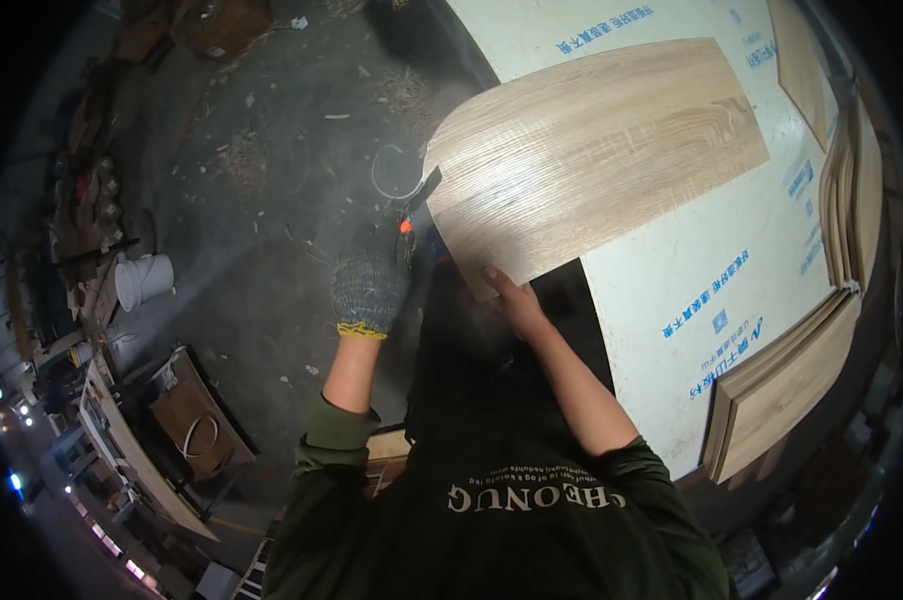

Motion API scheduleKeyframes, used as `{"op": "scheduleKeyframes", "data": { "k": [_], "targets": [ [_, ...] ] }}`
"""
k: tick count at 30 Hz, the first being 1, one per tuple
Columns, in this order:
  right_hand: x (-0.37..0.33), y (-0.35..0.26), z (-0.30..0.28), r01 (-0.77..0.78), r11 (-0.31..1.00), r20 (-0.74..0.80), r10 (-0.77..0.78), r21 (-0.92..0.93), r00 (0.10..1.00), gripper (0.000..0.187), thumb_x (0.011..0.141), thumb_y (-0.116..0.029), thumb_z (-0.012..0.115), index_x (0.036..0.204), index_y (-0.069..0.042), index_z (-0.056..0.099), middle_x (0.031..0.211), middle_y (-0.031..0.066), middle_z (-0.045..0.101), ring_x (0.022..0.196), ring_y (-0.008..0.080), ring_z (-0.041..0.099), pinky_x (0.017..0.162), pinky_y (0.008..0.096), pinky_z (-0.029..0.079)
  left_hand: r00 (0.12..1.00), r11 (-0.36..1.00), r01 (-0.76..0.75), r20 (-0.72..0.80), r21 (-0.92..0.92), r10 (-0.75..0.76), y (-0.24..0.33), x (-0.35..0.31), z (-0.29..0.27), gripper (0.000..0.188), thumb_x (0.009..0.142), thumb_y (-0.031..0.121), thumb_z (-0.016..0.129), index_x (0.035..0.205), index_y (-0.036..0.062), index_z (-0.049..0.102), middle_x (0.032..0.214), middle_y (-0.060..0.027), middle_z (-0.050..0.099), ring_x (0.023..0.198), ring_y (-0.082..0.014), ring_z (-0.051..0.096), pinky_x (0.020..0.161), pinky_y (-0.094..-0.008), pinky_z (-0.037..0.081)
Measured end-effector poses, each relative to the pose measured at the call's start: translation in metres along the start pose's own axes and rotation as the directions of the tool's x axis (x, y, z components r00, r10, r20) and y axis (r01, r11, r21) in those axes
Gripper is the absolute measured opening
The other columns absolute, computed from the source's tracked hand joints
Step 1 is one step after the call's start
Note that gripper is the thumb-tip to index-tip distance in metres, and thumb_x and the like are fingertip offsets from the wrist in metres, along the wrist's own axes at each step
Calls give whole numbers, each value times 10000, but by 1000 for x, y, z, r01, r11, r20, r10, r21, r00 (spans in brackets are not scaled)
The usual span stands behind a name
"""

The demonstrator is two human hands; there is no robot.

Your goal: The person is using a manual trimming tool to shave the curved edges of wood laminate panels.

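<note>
A wood-grain board [601,150] with a curved far-left corner lies partly on the white, blue-printed sheet and juts past its left edge. My bare right hand [511,300] grips its near corner, thumb on top and the other fingers hidden underneath. My left hand [369,280], in a grey knitted glove with a yellow cuff, is closed around a dark flat-bladed hand tool [421,197] with an orange spot. The blade's tip is at the board's left edge; I cannot tell whether they touch. Beside the blade, a thin pale strip [375,178] curls into a loop.
The white sheet [651,290] spreads under the board to the right. Stacked wood-grain boards [786,385] stand along its right side, with more curved boards [846,200] beyond. A white bucket [144,281] is at left. Shavings [406,95] litter the dark floor; a cardboard box [191,425] sits lower left.
</note>
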State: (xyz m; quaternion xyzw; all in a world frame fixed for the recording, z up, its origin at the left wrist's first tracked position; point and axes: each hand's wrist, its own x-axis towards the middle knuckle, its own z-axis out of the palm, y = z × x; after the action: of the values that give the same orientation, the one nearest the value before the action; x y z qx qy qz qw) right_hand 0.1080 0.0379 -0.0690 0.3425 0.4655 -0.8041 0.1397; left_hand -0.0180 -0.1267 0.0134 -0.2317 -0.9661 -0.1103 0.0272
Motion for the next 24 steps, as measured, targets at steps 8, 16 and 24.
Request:
{"op": "scheduleKeyframes", "data": {
  "k": [8, 16, 24],
  "targets": [
    [2, -5, -1, -62, 966, 286, -12, 249, 958, 404, 970, -227, 488, 1308, -10, 449, 1189, 153, 598, 1055, 291, 627, 714, 394, 551, 1000, 999, 2, 15, 52, -3, -9, 0, 5, 334, 953, 329, 518, 1205, 127, 602, 865, -181, 621, 749, -367, 615, 643, -473, 484],
    [-1, -9, -3, -43, 986, 306, -8, 160, 952, 453, 965, -328, 527, 1306, -32, 489, 1166, 130, 610, 1040, 251, 617, 785, 363, 516, 999, 996, -37, 15, 81, 36, -17, 21, 9, 337, 946, 340, 525, 1217, 154, 601, 863, -165, 623, 758, -347, 619, 654, -477, 484],
    [-4, -13, -1, -53, 975, 267, -6, 215, 964, 377, 950, -251, 540, 1248, -21, 519, 1118, 133, 620, 976, 241, 625, 685, 351, 515, 989, 986, -145, 25, 87, 143, -29, 63, 9, 322, 931, 348, 549, 1133, 118, 645, 889, -154, 633, 789, -341, 620, 681, -456, 495]
  ]
}}
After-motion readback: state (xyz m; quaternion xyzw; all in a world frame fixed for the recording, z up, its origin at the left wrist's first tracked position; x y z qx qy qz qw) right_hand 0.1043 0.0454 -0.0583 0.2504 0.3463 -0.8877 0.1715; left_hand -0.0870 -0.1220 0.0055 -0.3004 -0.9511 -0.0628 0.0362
